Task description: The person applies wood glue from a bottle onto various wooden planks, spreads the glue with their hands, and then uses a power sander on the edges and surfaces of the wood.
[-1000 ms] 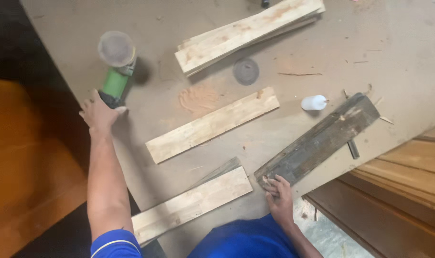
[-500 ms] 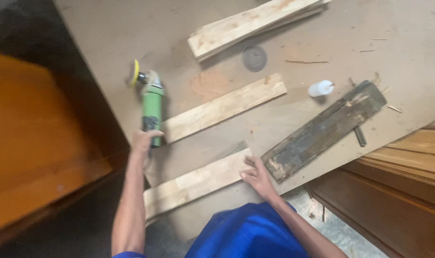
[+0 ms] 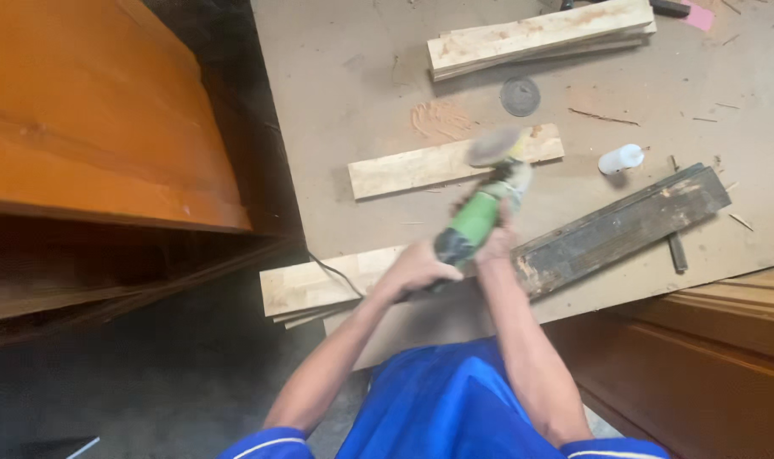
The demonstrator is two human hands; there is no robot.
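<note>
From up here I see both hands wrapped around the green-bodied angle grinder with its grey sanding disc point(image 3: 482, 204). My left hand point(image 3: 419, 268) is closed around the dark rear end of the body, where the black cord point(image 3: 334, 269) trails off; my right hand point(image 3: 496, 240) is closed on the body just ahead of it, nearer the disc. The grinder's long axis runs from the hands up and slightly right, disc end pointing away from me. That disc hangs over the right part of the pale short wooden plank point(image 3: 421, 167), though motion blur hides whether it touches. The plank's long axis lies crosswise to the grinder. Right of that plank sit a small white bottle point(image 3: 620, 158) and a dark weathered board point(image 3: 625, 228); beyond it lie a loose grey disc point(image 3: 520, 95) and stacked pale planks point(image 3: 540, 36).
</note>
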